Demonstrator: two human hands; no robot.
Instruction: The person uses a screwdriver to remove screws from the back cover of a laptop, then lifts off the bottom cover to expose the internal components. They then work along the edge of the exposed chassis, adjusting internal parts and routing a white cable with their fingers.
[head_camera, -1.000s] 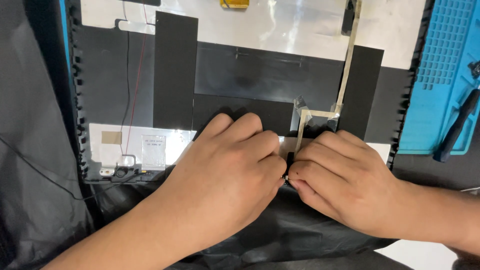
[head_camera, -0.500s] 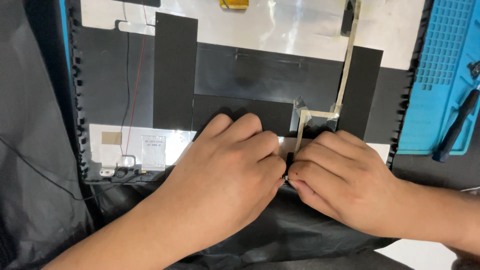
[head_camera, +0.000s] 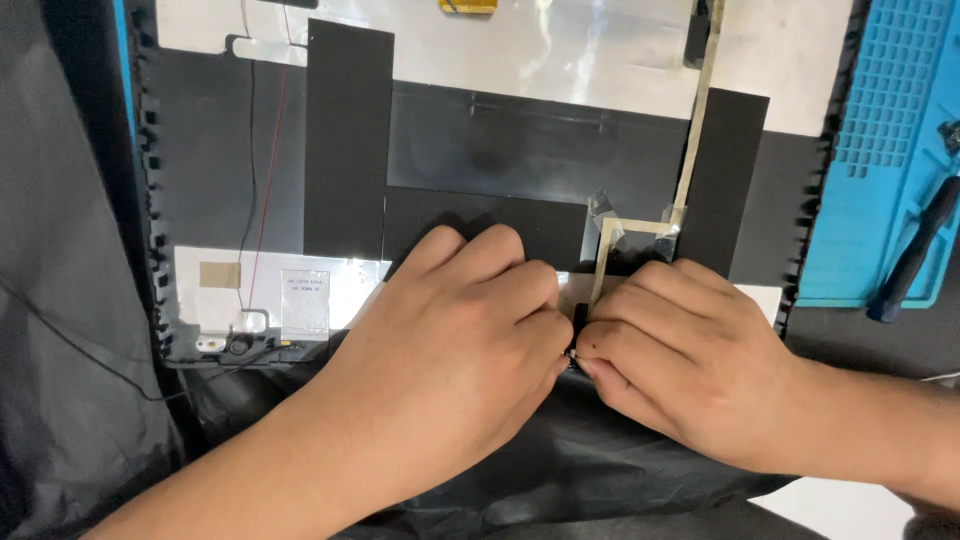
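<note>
Both hands down on the back of an opened display panel, knuckles up, fingertips meeting at one spot on its near edge. Left hand is curled, thumb and forefinger pinched toward the meeting point; right hand mirrors it, fingers bunched tight. Something small and metallic glints right between the fingertips, too small and too covered to say what it is or which hand really has it, so both read as clenched on a tiny part, likely a connector end. A pale flat ribbon cable runs away from the right hand's knuckles, bends at a taped corner just beyond them, then heads up the panel; its near end disappears under the fingers, which probably explains the two-handed pinch: one hand steadying, one working the end. Black film patches lie beyond the left hand; thin red and black wires run further off to that hand's outer side. Loose black plastic sheet sits bunched under both wrists. Past the right hand's outer side, a blue silicone work mat with a dark-handled tool lying on it, well apart from either hand.
</note>
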